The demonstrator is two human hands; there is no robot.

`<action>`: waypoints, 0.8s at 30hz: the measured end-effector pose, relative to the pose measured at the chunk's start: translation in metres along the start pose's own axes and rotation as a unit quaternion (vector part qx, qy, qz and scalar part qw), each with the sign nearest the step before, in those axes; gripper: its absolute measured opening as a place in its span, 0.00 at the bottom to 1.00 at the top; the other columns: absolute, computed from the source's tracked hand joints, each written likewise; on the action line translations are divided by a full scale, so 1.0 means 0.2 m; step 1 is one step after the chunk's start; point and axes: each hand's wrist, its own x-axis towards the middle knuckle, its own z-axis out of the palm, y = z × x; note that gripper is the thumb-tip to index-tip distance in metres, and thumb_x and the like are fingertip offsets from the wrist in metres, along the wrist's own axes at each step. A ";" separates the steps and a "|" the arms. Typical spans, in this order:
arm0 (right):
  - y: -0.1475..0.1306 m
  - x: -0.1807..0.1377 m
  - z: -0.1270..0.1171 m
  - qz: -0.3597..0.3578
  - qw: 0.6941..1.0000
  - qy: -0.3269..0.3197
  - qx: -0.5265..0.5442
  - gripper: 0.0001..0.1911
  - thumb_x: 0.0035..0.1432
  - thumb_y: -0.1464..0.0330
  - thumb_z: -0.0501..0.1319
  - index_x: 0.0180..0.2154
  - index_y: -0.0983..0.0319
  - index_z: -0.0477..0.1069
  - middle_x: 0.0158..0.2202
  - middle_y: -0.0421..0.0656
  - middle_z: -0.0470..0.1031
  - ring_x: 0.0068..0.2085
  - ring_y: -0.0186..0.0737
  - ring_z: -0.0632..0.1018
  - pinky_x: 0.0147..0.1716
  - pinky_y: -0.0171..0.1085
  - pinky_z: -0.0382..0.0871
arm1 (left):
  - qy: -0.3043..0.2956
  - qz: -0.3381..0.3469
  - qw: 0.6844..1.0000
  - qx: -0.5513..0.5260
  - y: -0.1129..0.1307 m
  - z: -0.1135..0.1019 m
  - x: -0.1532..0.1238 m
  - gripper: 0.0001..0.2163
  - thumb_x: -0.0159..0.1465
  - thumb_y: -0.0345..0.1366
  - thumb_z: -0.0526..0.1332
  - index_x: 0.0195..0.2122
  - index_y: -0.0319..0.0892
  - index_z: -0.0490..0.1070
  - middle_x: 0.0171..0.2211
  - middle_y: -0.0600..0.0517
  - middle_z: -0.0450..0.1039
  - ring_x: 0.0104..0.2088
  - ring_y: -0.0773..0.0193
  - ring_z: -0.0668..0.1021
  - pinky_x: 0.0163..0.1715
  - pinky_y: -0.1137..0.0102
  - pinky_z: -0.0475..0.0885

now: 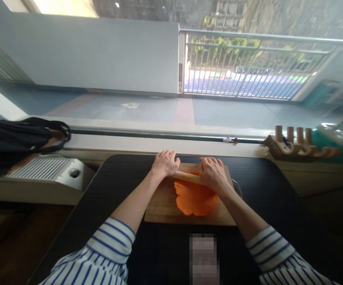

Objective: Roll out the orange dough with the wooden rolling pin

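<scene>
A flattened sheet of orange dough, uneven at its edge, lies on a wooden board. Across its far part runs a pale wooden rolling pin. My left hand is closed over the pin's left end, beyond the dough. Toward the other end, my right hand grips the pin from above, covering that end and some of the dough. Whether the orange stuff is modelling dough or food dough I cannot tell.
The board rests on a black table below a window sill. A wooden rack with upright pegs stands right on the sill. At left are a black bag and a white radiator. A blurred rectangle shows near the front.
</scene>
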 end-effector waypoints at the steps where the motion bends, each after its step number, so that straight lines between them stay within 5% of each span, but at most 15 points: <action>1: 0.00 0.00 0.00 0.005 1.000 -0.002 -0.003 0.16 0.63 0.68 0.46 0.47 0.61 0.68 0.47 0.50 0.75 0.49 0.47 0.70 0.53 0.47 0.53 | 0.003 0.003 1.000 0.000 0.00 0.00 0.01 0.21 0.65 0.40 0.47 0.55 0.37 0.65 0.55 0.42 0.68 0.57 0.55 0.68 0.57 0.59 0.59; 12: -0.05 -0.13 -0.01 -0.024 1.000 -0.017 -0.003 0.20 0.66 0.62 0.44 0.54 0.61 0.63 0.57 0.52 0.66 0.60 0.50 0.61 0.55 0.56 0.52 | 0.000 0.002 1.000 0.015 0.01 -0.01 -0.20 0.22 0.67 0.43 0.44 0.58 0.42 0.64 0.61 0.44 0.61 0.62 0.53 0.60 0.60 0.51 0.52; 24: -0.08 -0.26 -0.01 -0.067 0.997 -0.031 -0.036 0.28 0.67 0.55 0.41 0.61 0.61 0.58 0.65 0.55 0.51 0.66 0.52 0.51 0.59 0.62 0.43 | 0.073 0.019 0.997 0.032 0.06 -0.02 -0.47 0.22 0.68 0.40 0.43 0.57 0.36 0.66 0.59 0.42 0.64 0.61 0.53 0.63 0.61 0.55 0.54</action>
